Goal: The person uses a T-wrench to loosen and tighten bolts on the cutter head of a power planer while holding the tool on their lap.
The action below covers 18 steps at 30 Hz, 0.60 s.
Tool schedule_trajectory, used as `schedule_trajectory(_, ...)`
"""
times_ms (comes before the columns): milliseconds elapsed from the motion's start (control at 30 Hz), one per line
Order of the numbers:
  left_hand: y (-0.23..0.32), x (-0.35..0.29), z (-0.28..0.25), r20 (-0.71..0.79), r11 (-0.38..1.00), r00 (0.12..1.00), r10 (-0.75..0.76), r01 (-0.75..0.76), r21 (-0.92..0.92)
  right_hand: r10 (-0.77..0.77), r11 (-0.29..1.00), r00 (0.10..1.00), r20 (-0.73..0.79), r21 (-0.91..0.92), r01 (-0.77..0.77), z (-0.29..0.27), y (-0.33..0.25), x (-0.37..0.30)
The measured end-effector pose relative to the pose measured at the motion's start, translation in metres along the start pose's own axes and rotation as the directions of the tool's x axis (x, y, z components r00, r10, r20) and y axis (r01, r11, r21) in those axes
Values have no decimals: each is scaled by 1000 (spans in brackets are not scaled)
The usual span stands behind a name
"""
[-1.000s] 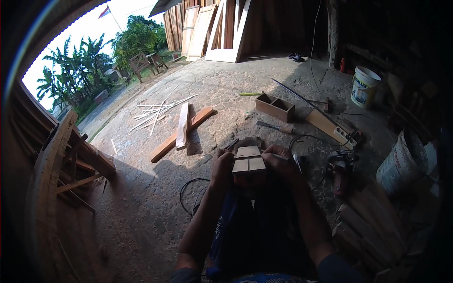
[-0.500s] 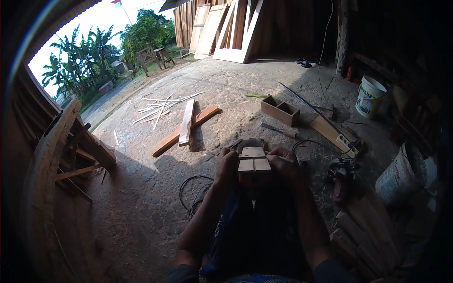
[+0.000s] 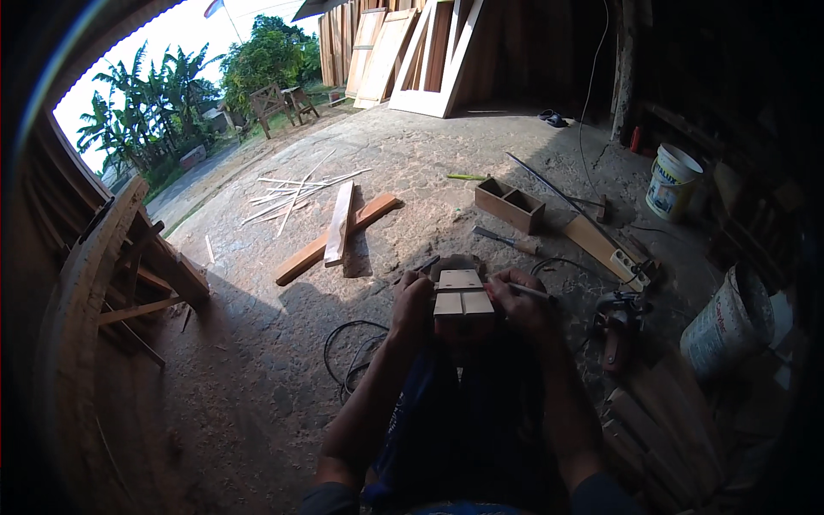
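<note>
A pale wooden block [image 3: 462, 302] rests in front of my lap, its top crossed by a thin dark line and a lengthwise seam. My left hand [image 3: 412, 300] is closed against its left edge, fingers curled; most of its grip is in shadow. At the block's right edge, my right hand [image 3: 520, 305] is closed around a slim, light-coloured stick [image 3: 534, 293] that looks like a pencil. What lies under the block is too dark to make out.
Ahead lie a chisel [image 3: 506, 240], a two-compartment wooden box [image 3: 510, 206], crossed boards [image 3: 338, 225] and thin strips [image 3: 287, 194]. To the right are a power tool [image 3: 618, 330], a power strip [image 3: 631, 268], a bucket [image 3: 673, 182] and a sack [image 3: 725, 330]. A cable [image 3: 330, 348] coils at left.
My right hand has shifted slightly and its fingers now sit closer to the block's right edge, with the stick showing more clearly. My left hand and the block stay nearly in place.
</note>
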State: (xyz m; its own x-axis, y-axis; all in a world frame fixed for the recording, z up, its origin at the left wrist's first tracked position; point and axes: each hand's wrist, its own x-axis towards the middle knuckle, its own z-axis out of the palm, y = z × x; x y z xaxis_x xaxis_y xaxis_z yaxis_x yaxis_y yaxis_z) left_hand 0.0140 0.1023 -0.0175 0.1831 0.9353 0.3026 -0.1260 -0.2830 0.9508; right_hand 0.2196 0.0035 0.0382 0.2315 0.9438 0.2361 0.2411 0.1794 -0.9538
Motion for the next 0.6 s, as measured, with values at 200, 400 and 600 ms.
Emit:
schedule_trajectory(200, 28, -29, 1, -13, 994, 997, 82, -83, -70, -166, 986, 978, -127, -27, 164, -38, -89, 0)
schedule_trajectory(400, 62, -70, 17, 6, 910, 998, -56, 53, -410, -338, 866, 901, -270, 286, 411, -69, -184, 3)
schedule_trajectory(600, 60, -85, 15, -119, 937, 990, 79, -114, -329, -553, 664, 830, -75, 562, 493, -58, -223, 37)
